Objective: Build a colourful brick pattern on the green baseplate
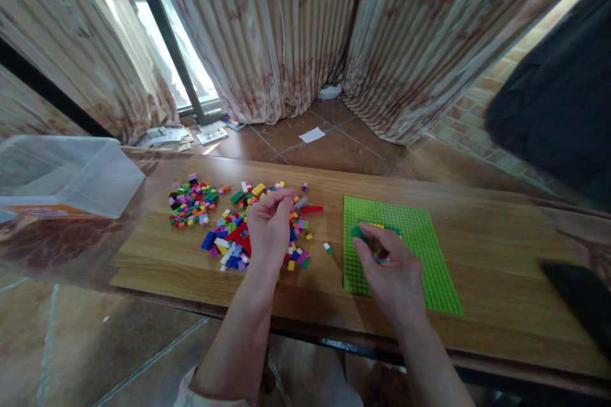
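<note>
My left hand (pixel 268 224) is above the large pile of loose toy bricks (pixel 233 238), thumb and forefinger pinched together. Whatever those fingertips may hold is too small to make out. Over the bright green baseplate (pixel 415 222), my right hand (pixel 394 267) has its thumb and forefinger closed around a dark green brick (pixel 356 232). Beside it on the plate, yellow and green bricks (pixel 394 229) show past the fingers; my hand partly hides them. A small white and green brick piece (pixel 328 248) lies on the table between the pile and the plate.
A smaller heap of bricks (pixel 193 200) sits left of the main pile, and a long red brick (pixel 312 208) at its right. A clear plastic bin (pixel 71 172) stands at the left end of the wooden table (pixel 496 254). A dark flat object (pixel 577 292) lies at the right.
</note>
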Demonstrator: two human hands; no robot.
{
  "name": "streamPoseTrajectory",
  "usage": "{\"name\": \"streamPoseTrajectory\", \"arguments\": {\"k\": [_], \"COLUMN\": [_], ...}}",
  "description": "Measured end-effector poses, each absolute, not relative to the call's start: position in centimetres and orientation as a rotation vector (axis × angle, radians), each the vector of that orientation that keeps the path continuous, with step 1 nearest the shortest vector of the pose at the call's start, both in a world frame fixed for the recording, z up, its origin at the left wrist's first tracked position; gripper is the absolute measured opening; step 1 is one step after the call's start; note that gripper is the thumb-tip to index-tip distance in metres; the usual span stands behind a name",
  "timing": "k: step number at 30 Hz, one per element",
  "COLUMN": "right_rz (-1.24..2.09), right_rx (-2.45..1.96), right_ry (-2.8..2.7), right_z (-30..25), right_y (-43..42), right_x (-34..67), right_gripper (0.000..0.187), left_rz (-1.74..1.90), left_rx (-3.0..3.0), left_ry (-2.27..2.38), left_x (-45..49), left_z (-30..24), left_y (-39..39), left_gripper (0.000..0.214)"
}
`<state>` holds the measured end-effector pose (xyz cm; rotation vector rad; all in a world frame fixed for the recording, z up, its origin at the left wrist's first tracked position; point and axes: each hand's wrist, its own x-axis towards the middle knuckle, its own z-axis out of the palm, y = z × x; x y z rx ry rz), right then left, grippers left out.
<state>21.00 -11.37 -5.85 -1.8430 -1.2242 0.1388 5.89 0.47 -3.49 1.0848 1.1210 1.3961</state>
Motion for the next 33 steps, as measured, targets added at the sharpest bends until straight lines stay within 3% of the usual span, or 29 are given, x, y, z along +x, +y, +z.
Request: {"name": "streamPoseTrajectory", "arguments": {"k": [5, 14, 24, 33], "right_rz": [0.038, 0.081, 0.026, 0.003], "right_rx": [-2.098, -2.077, -2.121, -2.304], "right_ry": [-1.017, -1.139, -1.164, -1.117], "right_z": [-5.8, -6.0, -6.1, -6.1], "right_y": [-12.5, -14.1, -14.2, -14.0], "right_x": [24.2, 26.4, 26.1, 25.4], "right_gripper": [0.033, 0.032, 0.032, 0.033], "left_rz": [1.269, 1.111, 0.806, 0.541], "left_rx": [1.226, 1.398, 2.244, 2.500], "left_ry": [1.081, 1.000, 0.870, 0.836], "left_x": [7.3, 9.0, 10.3, 11.8], "left_z": [-4.0, -5.0, -5.2, -5.9], "left_y": [-0.5, -1.7, -4.8, -6.3], "left_gripper": [0.013, 0.016, 0.023, 0.026]}}
